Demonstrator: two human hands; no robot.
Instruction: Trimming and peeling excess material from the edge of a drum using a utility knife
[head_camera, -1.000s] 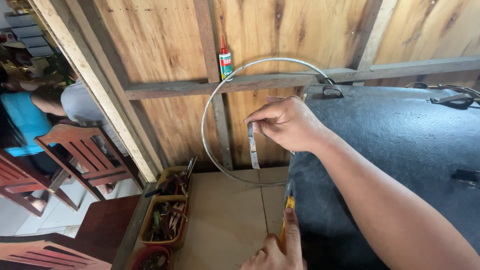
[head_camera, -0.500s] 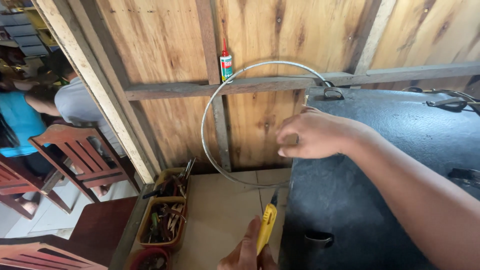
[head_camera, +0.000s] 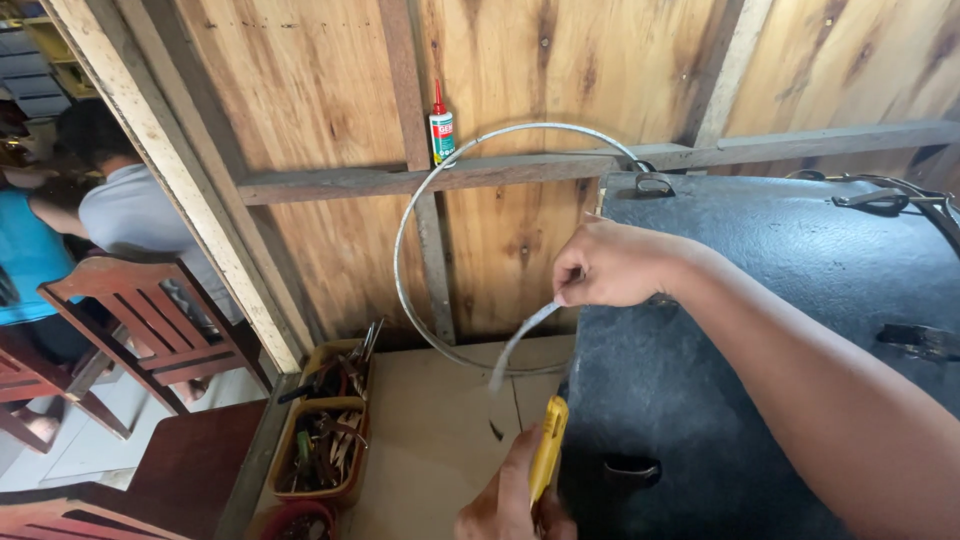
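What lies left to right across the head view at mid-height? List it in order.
Wooden chair → trays of tools → metal ring leaning on the plank wall → right hand pinching a thin grey strip → dark grey case.

Thin grey strip (head_camera: 525, 345) and yellow-handled cutter (head_camera: 548, 448)

The strip is a narrow, pale grey band, pinched at its upper end and hanging down to the left in a slight curve, its lower tip free in the air. The cutter has a slim yellow body, held nearly upright just below and right of the strip's tip, not touching it.
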